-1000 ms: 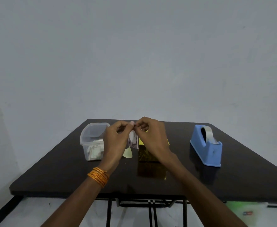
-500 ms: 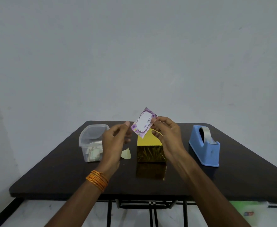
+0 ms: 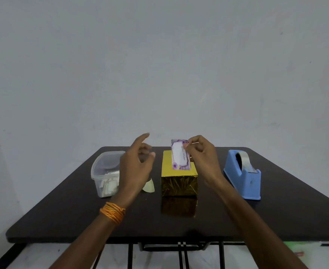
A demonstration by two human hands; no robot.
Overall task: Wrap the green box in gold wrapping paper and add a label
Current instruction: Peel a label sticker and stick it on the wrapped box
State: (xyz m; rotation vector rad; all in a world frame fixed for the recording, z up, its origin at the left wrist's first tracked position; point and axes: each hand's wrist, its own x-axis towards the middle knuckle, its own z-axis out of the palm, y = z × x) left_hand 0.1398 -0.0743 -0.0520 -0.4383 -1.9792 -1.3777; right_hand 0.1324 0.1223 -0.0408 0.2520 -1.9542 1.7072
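The box (image 3: 177, 177), wrapped in shiny gold paper, stands in the middle of the dark table (image 3: 62, 214). A white label (image 3: 179, 154) with a purple flowered border hangs upright just above the box's top. My right hand (image 3: 203, 160) pinches the label's upper right corner between thumb and forefinger. My left hand (image 3: 136, 167) hovers to the left of the box with its fingers spread and the forefinger pointing up; it holds nothing. A pale backing slip (image 3: 149, 186) lies on the table below that hand.
A clear plastic tub (image 3: 105, 169) with paper pieces inside stands left of the box. A blue tape dispenser (image 3: 242, 174) stands to the right. A bare wall rises behind the table's far edge. Orange thread is wound on my left wrist.
My left hand has let go of the label and opened. The label has turned from tilted to upright, held by the right hand alone, over the box.
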